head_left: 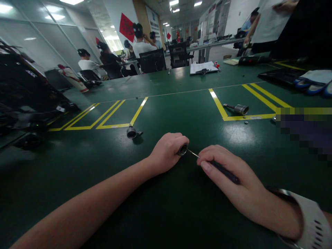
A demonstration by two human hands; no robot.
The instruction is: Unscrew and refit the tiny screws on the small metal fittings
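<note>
My left hand is closed around a dark metal cylinder, its open round end turned toward the right. In my right hand I grip a screwdriver by its dark handle. The thin shaft points left, and its tip reaches the mouth of the cylinder; whether it touches inside is hidden. Beyond my left hand a similar metal cup-shaped part rests on the table, with a small metal fitting beside it. Another cup-shaped part with a stem lies farther off to the right.
Yellow tape marks boxes on the green table. Small nuts lie near the right box. At the back are a notepad with tools and blue-white gloves. Dark equipment stands left. Several people sit or stand beyond.
</note>
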